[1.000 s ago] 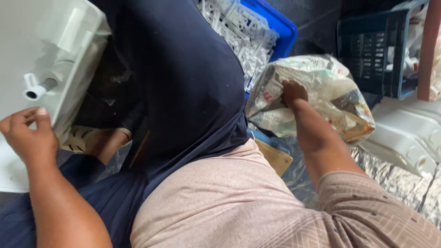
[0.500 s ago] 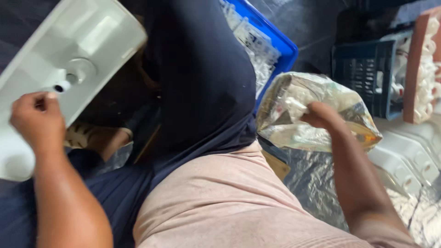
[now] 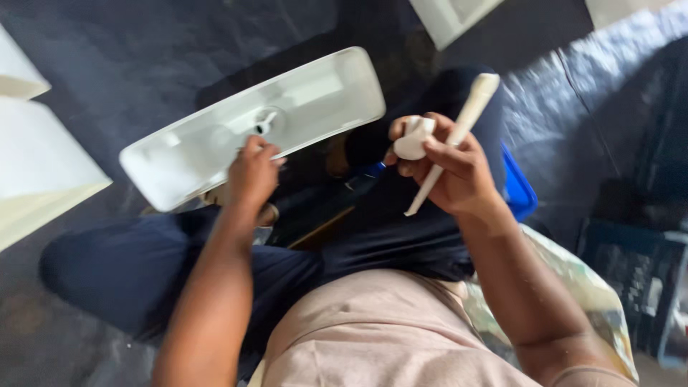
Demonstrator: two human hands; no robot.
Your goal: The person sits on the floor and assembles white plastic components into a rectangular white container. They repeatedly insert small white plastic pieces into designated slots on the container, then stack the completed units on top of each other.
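Right hand (image 3: 459, 168) grip is clamped on a cream plastic rod (image 3: 453, 140) and a white fitting (image 3: 414, 137), both held clear of the white tank (image 3: 215, 143), whose rim near the centre hole the left hand (image 3: 252, 172) pinches; fitting judged not yet installed.

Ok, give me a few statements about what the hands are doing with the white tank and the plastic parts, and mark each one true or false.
1. The left hand touches the white tank at the fitting in its middle. True.
2. The right hand is empty. False: it holds a long cream plastic rod and a small white rounded part.
3. The tank's open side faces the camera. True.
4. The rod is already inside the tank. False: it is held apart from the tank, to its right.
5. A blue bin shows behind the right hand. True.
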